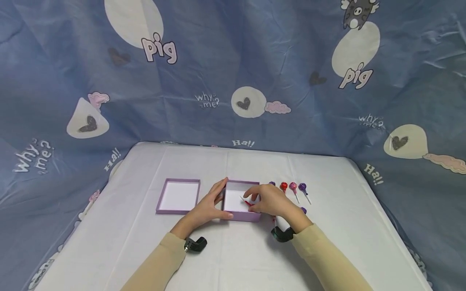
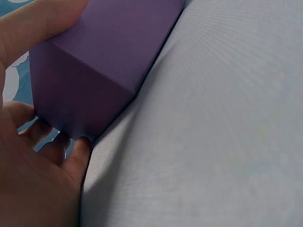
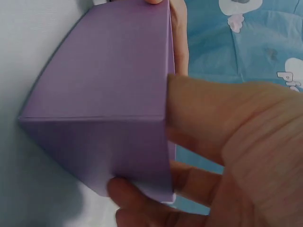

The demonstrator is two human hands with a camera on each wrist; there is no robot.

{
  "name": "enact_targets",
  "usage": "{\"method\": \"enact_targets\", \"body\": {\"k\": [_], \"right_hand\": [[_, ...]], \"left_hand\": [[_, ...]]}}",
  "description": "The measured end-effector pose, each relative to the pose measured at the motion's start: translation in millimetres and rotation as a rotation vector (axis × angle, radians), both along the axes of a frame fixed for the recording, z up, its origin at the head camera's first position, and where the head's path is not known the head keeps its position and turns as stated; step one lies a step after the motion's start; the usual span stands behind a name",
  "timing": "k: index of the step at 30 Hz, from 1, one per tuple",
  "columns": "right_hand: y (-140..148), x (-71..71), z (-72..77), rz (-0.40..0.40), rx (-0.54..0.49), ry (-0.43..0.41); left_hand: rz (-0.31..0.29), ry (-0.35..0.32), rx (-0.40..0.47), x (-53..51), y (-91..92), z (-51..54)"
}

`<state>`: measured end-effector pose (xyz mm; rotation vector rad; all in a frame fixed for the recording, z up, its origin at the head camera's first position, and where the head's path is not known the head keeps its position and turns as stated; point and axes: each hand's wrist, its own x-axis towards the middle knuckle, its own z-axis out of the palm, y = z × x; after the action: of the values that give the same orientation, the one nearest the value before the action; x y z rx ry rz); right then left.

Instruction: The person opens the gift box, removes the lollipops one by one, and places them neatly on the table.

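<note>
A purple box (image 1: pixel 242 217) with a white inside stands uncovered in the middle of the table. My left hand (image 1: pixel 207 208) grips its left side, thumb on the front wall and fingers against the left wall; in the left wrist view the fingertips touch the box (image 2: pixel 85 90) low down. Over the box's right part, my right hand (image 1: pixel 271 200) pinches a red lollipop (image 1: pixel 248 203), its white stick pointing left. In the right wrist view the thumb reaches over the rim of the box (image 3: pixel 104 66), one finger touches the outer wall, and the lollipop is hidden.
A shallow purple lid (image 1: pixel 178 212), white inside, lies left of the box. Right of the box lie several wrapped lollipops, among them a red one (image 1: pixel 284 186), a pink one (image 1: pixel 293 186) and a purple one (image 1: pixel 302 187). My right forearm partly covers others.
</note>
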<state>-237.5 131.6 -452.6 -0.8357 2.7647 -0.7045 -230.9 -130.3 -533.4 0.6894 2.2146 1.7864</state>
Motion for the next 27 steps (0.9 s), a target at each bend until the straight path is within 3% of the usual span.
{"method": "enact_targets", "body": {"k": [4,11,16,27], "right_hand": [[-4,-3.9,1.3,0.028,0.054,-0.018],[-11,-9.1,0.4,0.045,0.097,-0.126],[-12,-11.0,-4.8,0.045,0.131,-0.099],[-14,-8.4,-7.3,-0.004,0.013,-0.094]], "left_hand": [[0.006,0.004,-0.008,-0.2,-1.3,1.1],[0.004,0.015,-0.015,0.1,0.2,1.2],[0.001,0.021,-0.018,0.1,2.5,-0.7],[0.019,0.008,-0.025,1.6,1.2,1.4]]}}
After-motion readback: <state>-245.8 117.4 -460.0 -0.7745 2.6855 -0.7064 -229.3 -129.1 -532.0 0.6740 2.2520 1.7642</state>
